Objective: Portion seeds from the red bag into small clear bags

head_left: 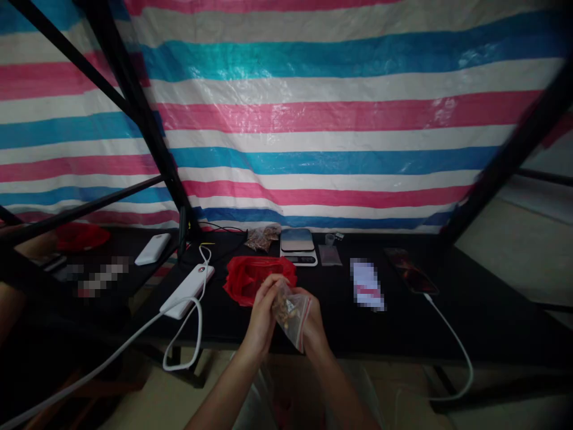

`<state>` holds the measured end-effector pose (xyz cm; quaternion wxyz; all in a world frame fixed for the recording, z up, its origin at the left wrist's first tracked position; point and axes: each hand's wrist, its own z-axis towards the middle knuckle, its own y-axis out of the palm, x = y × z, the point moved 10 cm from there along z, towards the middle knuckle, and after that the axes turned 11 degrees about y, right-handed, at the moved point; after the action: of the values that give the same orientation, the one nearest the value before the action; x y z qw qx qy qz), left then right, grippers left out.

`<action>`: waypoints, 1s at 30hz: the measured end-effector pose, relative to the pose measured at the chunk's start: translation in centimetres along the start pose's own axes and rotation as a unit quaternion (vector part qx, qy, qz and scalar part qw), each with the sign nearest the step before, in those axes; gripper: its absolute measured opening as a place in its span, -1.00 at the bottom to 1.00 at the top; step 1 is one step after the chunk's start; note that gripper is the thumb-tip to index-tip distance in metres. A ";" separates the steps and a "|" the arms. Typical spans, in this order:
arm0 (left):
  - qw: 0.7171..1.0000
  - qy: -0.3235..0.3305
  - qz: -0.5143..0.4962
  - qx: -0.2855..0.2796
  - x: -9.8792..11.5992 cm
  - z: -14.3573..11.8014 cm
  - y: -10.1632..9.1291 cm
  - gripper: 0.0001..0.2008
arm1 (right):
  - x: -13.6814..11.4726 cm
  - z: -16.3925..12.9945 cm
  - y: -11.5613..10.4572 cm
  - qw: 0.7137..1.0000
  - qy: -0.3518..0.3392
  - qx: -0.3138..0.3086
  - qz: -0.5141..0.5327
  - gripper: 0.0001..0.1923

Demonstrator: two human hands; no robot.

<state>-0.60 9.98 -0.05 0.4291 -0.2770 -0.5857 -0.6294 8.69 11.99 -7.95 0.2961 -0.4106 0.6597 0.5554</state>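
Observation:
A clear zip bag (pixel 290 313) with a red seal line hangs tilted between my hands, small brown pieces gathered in its lower part. My left hand (pixel 265 307) is closed on its left side. My right hand (pixel 314 319) grips the other side, near the red seal; some fingers are hidden behind the bag. Just beyond my hands lies a red plastic bag (pixel 237 280) with its mouth spread open on the black table (pixel 331 328). A kitchen scale (pixel 299 246) stands behind it, and a clear bag of brown pieces (pixel 263 237) sits left of the scale.
Small clear bags (pixel 330 255) and a little cup (pixel 330 239) lie right of the scale. Farther right are a blurred-out paper (pixel 367 283) and a phone (pixel 410 270) on a cable. A white power bank (pixel 188 291) with a looped cable lies left. Another person's arm (pixel 31 248) shows far left.

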 end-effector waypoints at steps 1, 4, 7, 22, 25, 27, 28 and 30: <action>1.000 0.001 0.002 -0.002 0.0 0.0 0.1 -0.85 | -0.4 -0.1 0.1 1.000 -0.005 -0.003 -0.007 -0.85; 1.000 0.004 -0.003 -0.009 0.0 -0.2 0.4 -0.86 | -2.0 -0.3 0.8 0.999 -0.033 -0.026 0.005 -0.72; 1.000 0.010 -0.004 -0.021 0.0 -0.3 0.6 -0.88 | -2.8 -0.5 1.5 0.998 -0.031 -0.044 0.023 -0.65; 0.994 0.044 0.091 -0.044 0.7 -0.3 -0.3 -0.83 | -0.2 0.4 2.4 0.990 0.063 -0.127 0.026 -0.73; 0.991 0.072 0.114 -0.020 1.8 -0.2 -1.0 -0.82 | -0.6 0.4 2.7 0.990 0.057 -0.132 -0.006 -0.72; 0.986 0.099 0.132 -0.005 2.8 0.1 -1.5 -0.80 | -1.4 -0.1 2.9 0.990 0.053 -0.130 -0.019 -0.68; 0.983 0.117 0.142 0.005 3.4 0.3 -1.9 -0.80 | -1.8 -0.4 3.1 0.990 0.057 -0.131 -0.019 -0.66; 0.973 0.160 0.166 0.027 4.6 0.8 -2.7 -0.79 | -2.6 -1.3 3.7 0.988 0.067 -0.140 -0.021 -0.58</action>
<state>-5.27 9.65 2.67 0.6232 -0.2537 -0.4721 -0.5695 6.83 11.44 -3.67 0.2023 -0.4981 0.5851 0.6072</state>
